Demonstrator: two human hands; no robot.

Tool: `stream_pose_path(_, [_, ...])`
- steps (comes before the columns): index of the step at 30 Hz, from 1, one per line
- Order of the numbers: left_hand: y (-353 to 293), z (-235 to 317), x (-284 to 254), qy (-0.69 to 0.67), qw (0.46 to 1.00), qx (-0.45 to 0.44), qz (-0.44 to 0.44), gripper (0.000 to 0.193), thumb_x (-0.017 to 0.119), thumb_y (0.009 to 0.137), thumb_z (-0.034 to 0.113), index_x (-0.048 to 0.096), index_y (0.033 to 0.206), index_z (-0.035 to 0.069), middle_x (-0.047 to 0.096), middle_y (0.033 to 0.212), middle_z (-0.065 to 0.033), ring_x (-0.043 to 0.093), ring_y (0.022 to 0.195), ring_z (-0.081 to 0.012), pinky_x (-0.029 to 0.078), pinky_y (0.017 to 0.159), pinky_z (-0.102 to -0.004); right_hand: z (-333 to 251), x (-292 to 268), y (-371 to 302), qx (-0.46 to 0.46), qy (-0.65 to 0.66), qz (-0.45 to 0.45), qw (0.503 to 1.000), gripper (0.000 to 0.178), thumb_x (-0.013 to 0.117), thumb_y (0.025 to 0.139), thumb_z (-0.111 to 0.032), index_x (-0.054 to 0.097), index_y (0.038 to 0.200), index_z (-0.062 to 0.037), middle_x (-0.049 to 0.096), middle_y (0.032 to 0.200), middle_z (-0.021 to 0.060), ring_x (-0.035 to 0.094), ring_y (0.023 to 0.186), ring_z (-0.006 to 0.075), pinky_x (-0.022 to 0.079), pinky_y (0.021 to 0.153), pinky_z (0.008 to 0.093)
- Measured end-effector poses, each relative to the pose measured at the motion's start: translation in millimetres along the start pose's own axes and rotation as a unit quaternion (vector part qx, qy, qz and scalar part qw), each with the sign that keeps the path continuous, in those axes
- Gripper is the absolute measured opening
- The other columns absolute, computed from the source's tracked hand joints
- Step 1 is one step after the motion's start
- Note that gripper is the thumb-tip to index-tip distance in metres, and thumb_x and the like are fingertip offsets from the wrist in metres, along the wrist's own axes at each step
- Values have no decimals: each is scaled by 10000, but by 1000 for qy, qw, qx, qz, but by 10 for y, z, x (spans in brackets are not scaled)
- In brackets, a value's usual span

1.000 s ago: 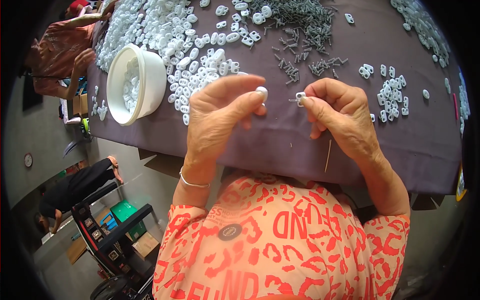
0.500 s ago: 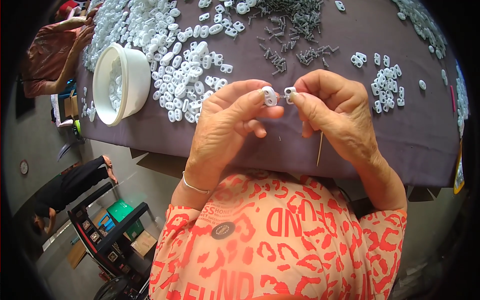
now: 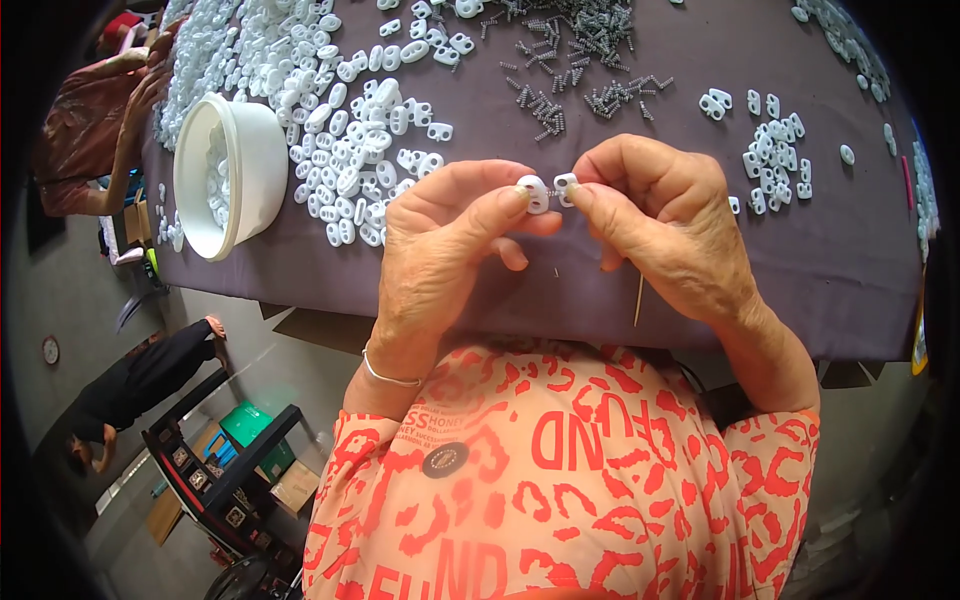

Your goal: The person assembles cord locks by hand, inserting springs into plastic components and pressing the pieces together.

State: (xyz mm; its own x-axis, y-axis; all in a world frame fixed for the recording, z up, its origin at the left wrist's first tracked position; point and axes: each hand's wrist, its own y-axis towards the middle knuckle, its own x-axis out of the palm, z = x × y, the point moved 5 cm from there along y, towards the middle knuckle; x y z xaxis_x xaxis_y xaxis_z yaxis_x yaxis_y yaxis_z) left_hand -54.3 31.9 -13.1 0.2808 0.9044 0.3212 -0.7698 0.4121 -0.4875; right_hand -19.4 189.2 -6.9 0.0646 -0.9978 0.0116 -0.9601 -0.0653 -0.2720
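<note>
Between thumb and fingers, my left hand (image 3: 440,240) pinches an oval white cord-lock shell (image 3: 538,194) with round holes. Facing it, my right hand (image 3: 685,225) is closed on a smaller white cord-lock plunger (image 3: 565,187). A short metal spring (image 3: 552,192) spans the narrow gap between the two pieces. Below my right palm sticks out a thin wooden-looking stick (image 3: 639,300); its upper end is hidden by the hand. Both hands are raised over the near part of the purple-grey cloth-covered table (image 3: 600,310).
Left of my hands lies a heap of white cord-lock shells (image 3: 345,165), beside a white tub (image 3: 232,180) holding white pieces. Loose springs (image 3: 600,50) are piled at the far middle, small plungers (image 3: 775,160) to the right. Another person's arm (image 3: 125,130) reaches over the far left.
The plunger and the shell are closer together, so less of the spring shows between them. My right hand has shifted slightly left; the whole view has also drifted a little.
</note>
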Motion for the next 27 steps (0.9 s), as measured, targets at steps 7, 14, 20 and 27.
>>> stream_pose_path(7, [1,-36,35,12,1000,14,-1,162,633,821,77,603,947,-18,656,863,-112,661,752,-177,480,517,-205,-14,1,-7,-24,-18,8,1000,146,568,870,-116,583,893,27,562,681,0,515,584,28,447,479,173])
stream_pose_path(14, [11,-80,34,8,1000,16,-4,151,630,821,67,599,941,-18,655,863,-112,661,750,-173,481,521,-206,6,1,-2,-24,-19,10,999,145,570,869,-119,588,886,23,567,685,3,519,592,28,450,484,173])
stream_pose_path(20, [11,-63,52,26,999,33,11,149,631,816,52,602,943,-21,655,865,-114,659,743,-170,491,536,-213,30,-2,6,-24,-40,17,999,143,572,867,-120,591,880,21,566,672,0,518,592,27,444,480,175])
stream_pose_path(27, [-27,-82,50,41,997,50,33,157,634,820,61,605,948,-26,653,857,-105,641,693,-139,502,564,-215,35,-2,12,-9,-54,7,998,121,571,860,-110,600,860,7,556,638,-2,519,588,29,451,481,178])
